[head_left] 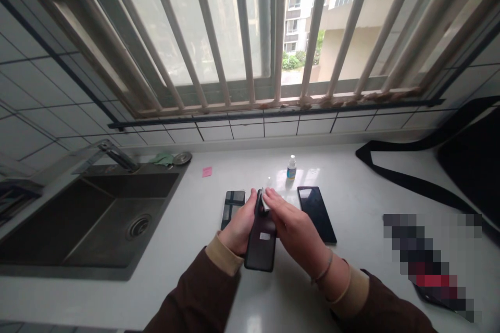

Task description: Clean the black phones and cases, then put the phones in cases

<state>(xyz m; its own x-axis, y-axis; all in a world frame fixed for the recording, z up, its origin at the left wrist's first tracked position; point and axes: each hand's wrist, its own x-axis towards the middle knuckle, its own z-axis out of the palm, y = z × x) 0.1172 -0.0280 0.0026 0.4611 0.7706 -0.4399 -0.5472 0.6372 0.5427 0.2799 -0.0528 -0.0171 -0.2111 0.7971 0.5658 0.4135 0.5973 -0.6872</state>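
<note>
A dark smartphone is held above the counter, its back with the camera bump facing me. My left hand is closed around its left edge. With my right hand I press a small whitish cloth against the camera end; the fingers are bent over it and partly hide it. Behind my left hand lies another phone, screen up. To the right of my right hand rests a black tablet. A small white bottle with a blue label stands upright beyond the hands.
A sink with a faucet occupies the left. A green cloth and a round metal strainer sit at its back corner. A pink note lies nearby. On the right are a black bag with a strap and a blurred-out object.
</note>
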